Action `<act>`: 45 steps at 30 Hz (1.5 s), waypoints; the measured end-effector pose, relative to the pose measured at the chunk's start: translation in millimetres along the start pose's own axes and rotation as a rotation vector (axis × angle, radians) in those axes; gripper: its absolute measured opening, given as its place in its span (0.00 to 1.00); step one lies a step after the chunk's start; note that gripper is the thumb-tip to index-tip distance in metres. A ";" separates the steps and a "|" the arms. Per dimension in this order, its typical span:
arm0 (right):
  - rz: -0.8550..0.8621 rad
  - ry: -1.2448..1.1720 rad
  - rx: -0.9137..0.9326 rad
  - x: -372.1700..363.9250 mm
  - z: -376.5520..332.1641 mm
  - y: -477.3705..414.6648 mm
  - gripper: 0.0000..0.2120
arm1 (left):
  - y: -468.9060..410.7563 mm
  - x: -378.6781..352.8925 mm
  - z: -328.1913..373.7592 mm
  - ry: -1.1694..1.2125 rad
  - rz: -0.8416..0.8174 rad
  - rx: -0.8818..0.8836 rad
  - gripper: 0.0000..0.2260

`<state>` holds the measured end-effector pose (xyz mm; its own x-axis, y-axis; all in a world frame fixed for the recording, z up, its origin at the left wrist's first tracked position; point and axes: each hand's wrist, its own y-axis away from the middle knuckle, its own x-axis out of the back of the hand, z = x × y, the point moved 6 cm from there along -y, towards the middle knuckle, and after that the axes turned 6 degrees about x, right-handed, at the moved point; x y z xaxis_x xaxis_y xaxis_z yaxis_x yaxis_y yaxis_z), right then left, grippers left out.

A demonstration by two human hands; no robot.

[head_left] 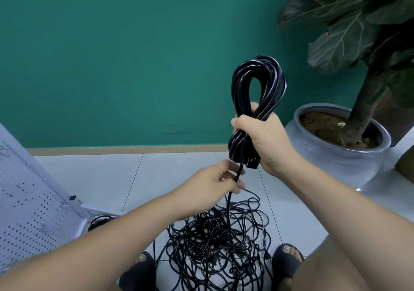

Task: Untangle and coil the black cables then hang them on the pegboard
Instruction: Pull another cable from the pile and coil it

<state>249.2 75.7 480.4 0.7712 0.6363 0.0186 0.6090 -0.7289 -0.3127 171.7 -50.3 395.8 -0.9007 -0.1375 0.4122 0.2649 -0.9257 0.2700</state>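
Right hand (266, 142) fist gripping black cable coil (257, 82) mid-length, coil long axis upright, loop end up, left hand (220, 182) pinching trailing strand, tangled cables (215, 241) on floor

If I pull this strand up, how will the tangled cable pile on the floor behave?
Probably floppy: the tangled pile lies in loose, slack loops. It will likely snag and rise in clumps, since the strand under the left hand runs into densely crossed loops. Probably light for its bulk: the right hand holds a full coil up alone.
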 end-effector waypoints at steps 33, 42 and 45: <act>-0.559 0.221 -0.080 -39.5 6.3 25.9 0.17 | 53.8 128.7 82.9 0.062 0.693 -0.454 0.09; -0.952 0.699 -0.149 -51.0 18.3 58.8 0.14 | 24.3 115.1 68.0 -0.179 0.386 -0.353 0.09; -0.961 0.694 -0.134 -52.4 8.7 64.3 0.17 | 5.1 116.1 48.9 -0.115 0.238 -0.262 0.09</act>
<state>246.3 -2.3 451.1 -0.1002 0.6935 0.7135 0.9747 -0.0757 0.2105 85.3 -53.7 487.6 -0.7759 -0.3333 0.5356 0.3521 -0.9333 -0.0708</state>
